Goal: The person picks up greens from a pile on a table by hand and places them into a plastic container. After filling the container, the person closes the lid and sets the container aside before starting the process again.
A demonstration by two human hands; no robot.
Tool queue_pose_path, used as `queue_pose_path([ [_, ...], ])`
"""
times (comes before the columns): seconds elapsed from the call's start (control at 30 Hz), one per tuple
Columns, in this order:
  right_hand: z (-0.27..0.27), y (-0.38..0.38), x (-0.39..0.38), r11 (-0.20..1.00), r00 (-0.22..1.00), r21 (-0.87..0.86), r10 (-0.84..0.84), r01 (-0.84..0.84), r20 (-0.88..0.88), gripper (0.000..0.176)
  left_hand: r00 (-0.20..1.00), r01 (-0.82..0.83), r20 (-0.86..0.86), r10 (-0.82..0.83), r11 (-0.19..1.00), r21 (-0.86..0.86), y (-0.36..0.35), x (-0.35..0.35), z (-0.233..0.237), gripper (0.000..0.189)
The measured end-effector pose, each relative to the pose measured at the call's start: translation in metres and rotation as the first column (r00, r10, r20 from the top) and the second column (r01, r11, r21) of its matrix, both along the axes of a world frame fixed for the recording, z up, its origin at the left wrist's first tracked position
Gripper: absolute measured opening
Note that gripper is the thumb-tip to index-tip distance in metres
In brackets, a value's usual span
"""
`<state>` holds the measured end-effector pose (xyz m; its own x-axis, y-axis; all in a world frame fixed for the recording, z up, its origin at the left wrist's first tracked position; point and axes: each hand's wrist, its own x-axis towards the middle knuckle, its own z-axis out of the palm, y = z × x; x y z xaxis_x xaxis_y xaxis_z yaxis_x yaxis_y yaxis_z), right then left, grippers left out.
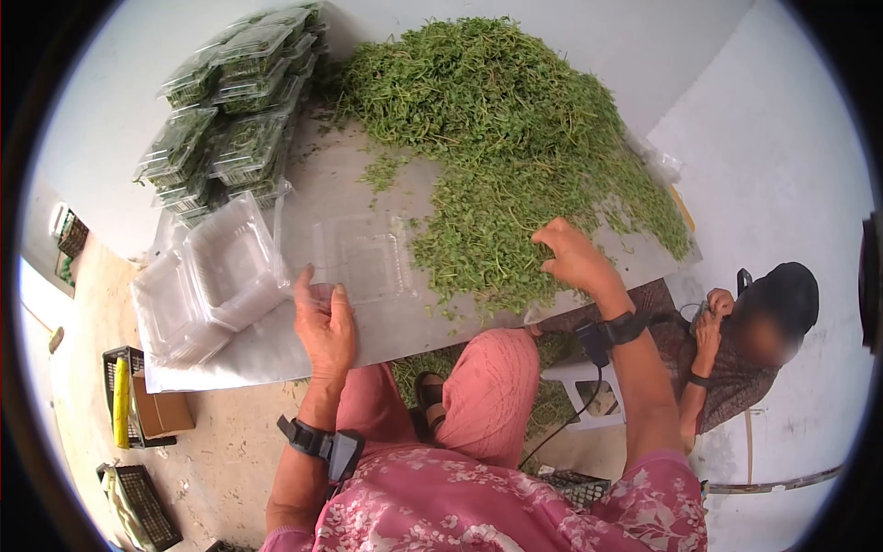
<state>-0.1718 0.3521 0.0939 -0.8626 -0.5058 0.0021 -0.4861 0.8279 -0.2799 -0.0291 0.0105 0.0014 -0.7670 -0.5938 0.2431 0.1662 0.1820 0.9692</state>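
Note:
An open clear plastic clamshell box [372, 262] lies on the covered table, hard to make out against the pale sheet. My left hand [324, 322] is at its near left corner, thumb on top and other fingers partly seen through the plastic. Over the near edge of a big heap of loose green leafy stems [487, 101], my right hand [581, 262] hovers with thumb and forefinger curved and apart. No stems show between them. Left of my left hand sit nested stacks of open clear boxes [235, 262].
Filled, closed boxes [244, 138] are piled at the back left against the wall. A person in a dark cap [782, 290] sits at the right, by a white stool [589, 391]. Crates [138, 506] and a cardboard box [164, 405] are on the floor at left.

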Motion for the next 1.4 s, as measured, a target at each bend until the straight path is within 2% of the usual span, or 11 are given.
queue_pose_path([
  [0.17, -0.025, 0.019, -0.013, 0.999, 0.995, -0.040, -0.003, -0.001, -0.100, 0.027, 1.000, 0.006, 0.014, -0.005, 1.000, -0.007, -0.001, -0.001, -0.002, 0.050],
  [0.33, 0.005, 0.008, -0.010, 0.988, 0.961, -0.153, -0.072, 0.031, -0.267, 0.020, 1.000, 0.016, 0.002, -0.016, 1.000, -0.015, -0.002, 0.000, -0.002, 0.050],
  [0.43, 0.037, -0.022, 0.003, 0.979, 0.957, -0.203, -0.041, -0.019, -0.289, 0.024, 1.000, 0.012, 0.012, -0.012, 1.000, -0.015, -0.001, 0.000, -0.002, 0.050],
  [0.63, 0.049, -0.114, 0.028, 0.876, 0.909, -0.347, 0.205, -0.336, -0.362, 0.023, 1.000, 0.025, 0.003, -0.025, 1.000, -0.018, -0.002, 0.001, -0.002, 0.051],
  [0.73, 0.028, -0.148, 0.031, 0.750, 0.863, -0.441, 0.356, -0.493, -0.360, 0.024, 1.000, 0.028, -0.005, -0.028, 0.999, -0.027, -0.003, 0.001, -0.003, 0.051],
  [0.83, 0.020, -0.152, 0.034, 0.725, 0.845, -0.436, 0.436, -0.533, -0.309, 0.026, 1.000, 0.020, 0.000, -0.020, 0.999, -0.033, -0.002, 0.001, -0.001, 0.050],
  [0.93, 0.023, -0.123, 0.016, 0.825, 0.877, -0.315, 0.394, -0.469, -0.274, 0.026, 1.000, 0.006, 0.010, -0.006, 0.999, -0.040, -0.002, 0.002, 0.000, 0.049],
  [1.03, 0.035, -0.084, 0.007, 0.949, 0.960, -0.156, 0.261, -0.275, -0.104, 0.027, 1.000, 0.006, 0.001, -0.006, 0.999, -0.040, -0.001, 0.001, -0.002, 0.049],
  [1.13, 0.034, -0.056, 0.005, 0.992, 0.992, -0.006, 0.123, -0.123, -0.013, 0.030, 1.000, -0.005, -0.018, 0.004, 1.000, -0.019, -0.001, -0.001, -0.006, 0.050],
  [1.27, 0.010, -0.045, 0.004, 0.990, 0.988, -0.037, 0.140, -0.137, 0.071, 0.035, 1.000, -0.008, -0.009, 0.008, 0.999, -0.032, -0.001, -0.001, -0.003, 0.050],
  [1.4, -0.011, -0.054, 0.003, 0.990, 0.989, 0.040, 0.134, -0.137, 0.059, 0.031, 1.000, -0.004, 0.007, 0.004, 0.999, -0.046, -0.002, 0.000, -0.001, 0.049],
])
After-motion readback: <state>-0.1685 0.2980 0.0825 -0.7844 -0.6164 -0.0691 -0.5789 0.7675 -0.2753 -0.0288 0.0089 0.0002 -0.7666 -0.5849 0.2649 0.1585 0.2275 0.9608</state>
